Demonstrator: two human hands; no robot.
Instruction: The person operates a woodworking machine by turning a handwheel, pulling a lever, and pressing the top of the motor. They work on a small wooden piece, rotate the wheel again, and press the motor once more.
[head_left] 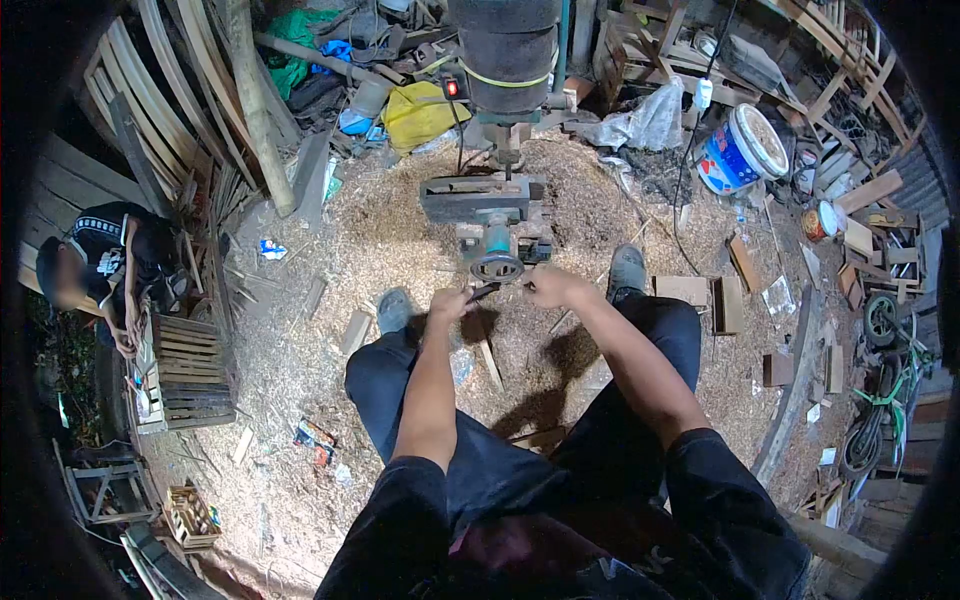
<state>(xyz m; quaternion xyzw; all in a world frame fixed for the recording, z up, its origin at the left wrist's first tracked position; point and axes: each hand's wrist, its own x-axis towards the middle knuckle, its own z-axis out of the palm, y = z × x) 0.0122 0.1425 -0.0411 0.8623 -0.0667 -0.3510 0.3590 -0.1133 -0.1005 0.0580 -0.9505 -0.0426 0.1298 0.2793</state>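
Observation:
In front of me stands a floor machine with a dark motor housing (pixel 505 60) and a metal vise (pixel 475 205) below it. A round handwheel (pixel 497 267) sticks out toward me from the vise's base. My left hand (pixel 450 303) is closed at the wheel's lower left, around a dark handle (pixel 483 292). Closed fingers of my right hand (pixel 548 287) are at the wheel's right edge; their grip is partly hidden. A piece of wood (pixel 480 187) appears to lie in the vise, under the machine's spindle (pixel 508 160).
Wood shavings cover the floor (pixel 300 370). A white and blue bucket (pixel 740 150) stands at the right, near a hanging cable (pixel 685 190). Wooden blocks (pixel 728 305) lie beside my right leg. A person (pixel 110 260) sits at the left by a slatted crate (pixel 190 370).

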